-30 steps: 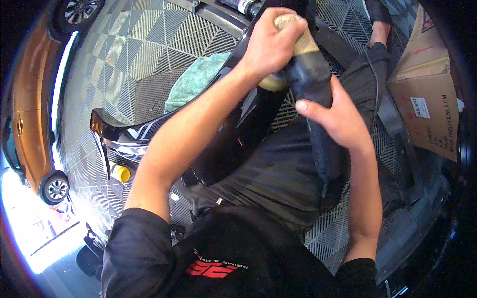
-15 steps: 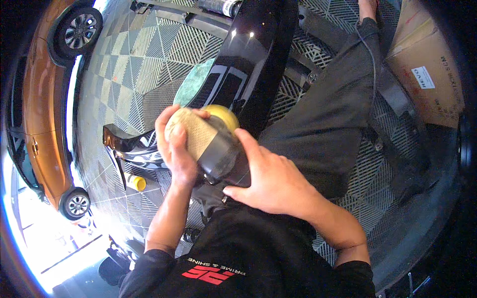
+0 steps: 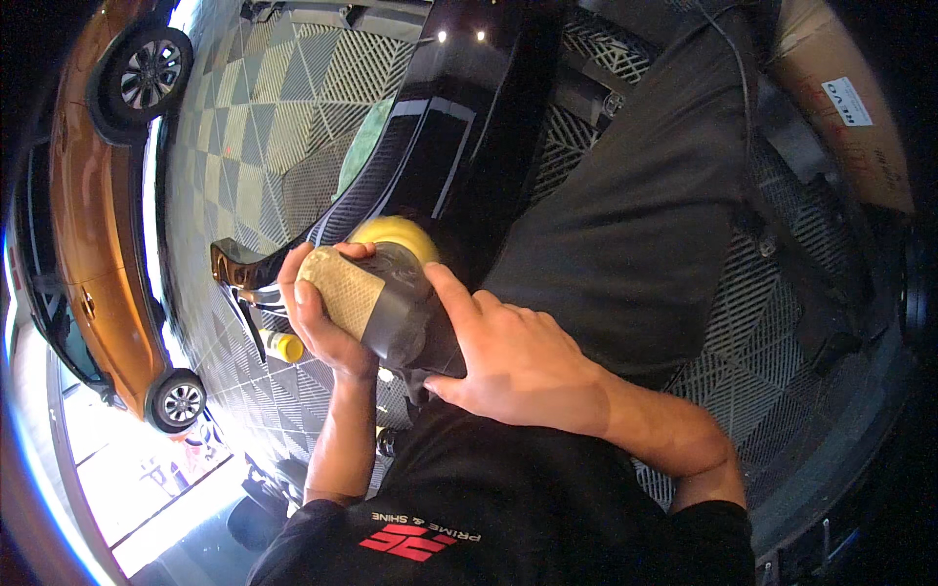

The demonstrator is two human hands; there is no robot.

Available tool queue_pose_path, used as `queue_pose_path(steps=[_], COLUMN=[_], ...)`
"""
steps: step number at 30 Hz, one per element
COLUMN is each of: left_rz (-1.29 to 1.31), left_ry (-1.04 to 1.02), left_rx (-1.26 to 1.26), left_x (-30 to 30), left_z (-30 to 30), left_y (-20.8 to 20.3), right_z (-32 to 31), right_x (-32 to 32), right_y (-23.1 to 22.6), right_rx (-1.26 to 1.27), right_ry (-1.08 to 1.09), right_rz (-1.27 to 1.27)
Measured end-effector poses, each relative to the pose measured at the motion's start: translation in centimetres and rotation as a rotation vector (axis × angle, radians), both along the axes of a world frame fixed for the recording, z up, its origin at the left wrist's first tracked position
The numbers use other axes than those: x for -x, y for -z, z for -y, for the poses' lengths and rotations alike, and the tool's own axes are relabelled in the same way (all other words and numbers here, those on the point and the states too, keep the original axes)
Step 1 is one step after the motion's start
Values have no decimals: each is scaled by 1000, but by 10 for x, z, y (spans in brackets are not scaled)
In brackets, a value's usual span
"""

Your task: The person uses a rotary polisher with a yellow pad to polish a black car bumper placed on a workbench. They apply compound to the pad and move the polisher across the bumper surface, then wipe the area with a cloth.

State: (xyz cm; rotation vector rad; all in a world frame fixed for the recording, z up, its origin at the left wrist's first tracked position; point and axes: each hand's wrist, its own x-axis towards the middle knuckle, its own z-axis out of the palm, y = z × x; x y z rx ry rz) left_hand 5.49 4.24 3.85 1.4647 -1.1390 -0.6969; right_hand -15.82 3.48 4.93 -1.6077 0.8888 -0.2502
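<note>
A dark grey and beige car polisher (image 3: 399,317) is held in both of my hands. Its yellow foam pad (image 3: 396,234) rests on, or very close to, a glossy black car body panel (image 3: 440,146); the contact itself is hidden. My left hand (image 3: 327,317) wraps round the beige textured head cover. My right hand (image 3: 528,361) clasps the dark rear body, thumb below and index finger stretched along the top. The panel slopes away from me and has a curved lower end at the left.
A green cloth (image 3: 363,146) lies by the panel's left edge. On the tiled floor at left is a yellow-capped bottle (image 3: 283,347). An orange car (image 3: 98,225) stands far left. At right are my dark-trousered leg (image 3: 625,195) and a cardboard box (image 3: 831,78).
The polisher and both hands have shifted left and slightly down in the picture, along the panel. The view has shifted too. Both hands keep their hold.
</note>
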Motion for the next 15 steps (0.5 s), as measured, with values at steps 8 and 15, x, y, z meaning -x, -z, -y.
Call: queue_pose_path(steps=[8, 15], left_rz=[-54, -169], left_ry=[210, 359], left_rx=[-60, -95], left_x=[33, 60], left_z=[86, 200], left_y=[-11, -4], right_z=[41, 121], right_x=[18, 41], right_y=[4, 9], right_rx=[28, 38], right_ry=[225, 392], right_rz=[1, 10])
